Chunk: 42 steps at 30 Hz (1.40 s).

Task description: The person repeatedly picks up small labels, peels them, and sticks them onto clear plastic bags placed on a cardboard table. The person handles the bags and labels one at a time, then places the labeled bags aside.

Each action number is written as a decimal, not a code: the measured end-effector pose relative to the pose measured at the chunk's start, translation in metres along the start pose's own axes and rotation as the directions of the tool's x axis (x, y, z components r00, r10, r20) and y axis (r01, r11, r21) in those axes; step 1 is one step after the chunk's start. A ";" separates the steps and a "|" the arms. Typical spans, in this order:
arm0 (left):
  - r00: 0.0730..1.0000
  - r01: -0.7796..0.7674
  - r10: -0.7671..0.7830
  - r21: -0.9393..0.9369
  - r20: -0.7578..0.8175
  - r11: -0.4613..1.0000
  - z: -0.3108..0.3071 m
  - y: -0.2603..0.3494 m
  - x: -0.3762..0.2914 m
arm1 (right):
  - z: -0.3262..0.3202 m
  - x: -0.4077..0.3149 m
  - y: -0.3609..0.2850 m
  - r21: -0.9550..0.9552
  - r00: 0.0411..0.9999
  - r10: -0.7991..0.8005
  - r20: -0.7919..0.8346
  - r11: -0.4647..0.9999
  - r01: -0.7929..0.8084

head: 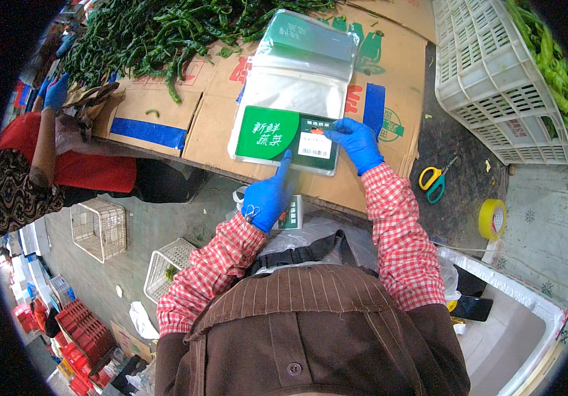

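Note:
A stack of clear plastic bags [296, 91] with green printed panels lies flat before me on cardboard. On the dark green corner of the top bag is a white barcode label [315, 145]. My right hand [358, 143], in a blue glove, pinches the label's upper right corner between thumb and finger. My left hand [267, 198], also gloved in blue, reaches its index finger to the bag's lower edge; its other fingers are hidden from view. A small metal scissor-shaped clip [251, 213] sits at the left wrist. Below that hand, a green-and-white printed packet [291, 213] partly shows.
Green peppers [165, 29] are heaped at the back left. White plastic crates [482, 59] with peppers stand at the right, near scissors [435, 182] and yellow tape [492, 219]. A phone [472, 308] lies lower right. At left a co-worker's gloved hand [56, 92] shows.

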<state>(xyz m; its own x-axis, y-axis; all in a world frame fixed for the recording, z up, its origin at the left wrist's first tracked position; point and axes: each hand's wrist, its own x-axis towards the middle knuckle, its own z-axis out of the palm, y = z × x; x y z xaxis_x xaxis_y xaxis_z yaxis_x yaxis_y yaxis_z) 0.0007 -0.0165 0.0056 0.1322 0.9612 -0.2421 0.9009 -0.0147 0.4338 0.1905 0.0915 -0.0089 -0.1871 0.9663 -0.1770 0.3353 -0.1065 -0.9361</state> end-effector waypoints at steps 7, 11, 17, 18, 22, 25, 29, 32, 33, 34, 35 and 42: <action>0.993 -0.107 0.110 0.059 -0.051 0.993 -0.002 0.004 0.005 | 0.004 -0.004 -0.011 -0.301 1.000 -0.010 -0.025 0.954 0.002; 0.983 -0.170 0.174 0.081 -0.049 0.982 -0.004 0.011 0.010 | 0.003 0.001 -0.028 -0.650 0.998 0.025 0.054 0.759 0.016; 0.988 -0.149 0.145 0.097 0.045 0.984 -0.006 0.011 0.012 | 0.000 0.018 -0.056 -0.877 0.967 0.130 0.220 0.460 0.138; 0.988 -0.153 0.148 0.096 0.051 0.984 -0.005 0.010 0.012 | 0.001 0.022 -0.060 -0.877 0.948 0.161 0.276 0.446 0.180; 0.987 -0.157 0.153 0.114 0.042 0.981 0.000 0.008 0.014 | 0.002 0.033 -0.065 -0.895 0.919 0.273 0.286 0.417 0.155; 0.986 -0.167 0.168 0.096 0.003 0.981 0.001 0.008 0.013 | -0.006 0.035 -0.065 -0.925 0.946 0.247 0.211 0.363 0.111; 0.980 -0.195 0.194 -0.031 -0.044 0.980 -0.007 0.008 0.008 | -0.017 0.020 -0.063 -0.919 0.972 0.209 0.109 0.393 0.019; 0.993 -0.109 0.116 -0.280 0.011 0.954 -0.018 0.005 -0.005 | -0.026 -0.006 -0.057 -0.704 0.999 0.037 0.017 0.710 -0.014; 0.995 -0.092 0.102 -0.318 0.016 0.944 -0.022 0.003 -0.011 | -0.028 -0.014 -0.053 -0.609 1.000 0.010 0.021 0.793 0.005; 0.995 -0.092 0.100 -0.362 0.005 0.928 -0.027 0.000 -0.019 | -0.027 -0.022 -0.048 -0.586 0.994 -0.080 0.079 0.803 0.111; 0.996 -0.068 0.087 -0.400 0.030 0.914 -0.032 -0.003 -0.025 | -0.025 -0.029 -0.041 -0.531 0.968 -0.210 0.138 0.809 0.251; 0.977 0.088 0.074 -0.695 0.199 0.713 -0.049 -0.026 -0.059 | -0.015 -0.029 -0.008 -0.450 0.868 -0.394 0.303 0.743 0.495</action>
<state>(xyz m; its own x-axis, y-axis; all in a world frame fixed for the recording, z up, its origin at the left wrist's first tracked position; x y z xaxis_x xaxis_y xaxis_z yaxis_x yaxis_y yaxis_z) -0.0504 -0.0595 0.0511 0.2778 0.8835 -0.3771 0.3667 0.2653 0.8917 0.2070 0.0675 0.0079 -0.5745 0.8092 0.1234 0.5720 0.5046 -0.6467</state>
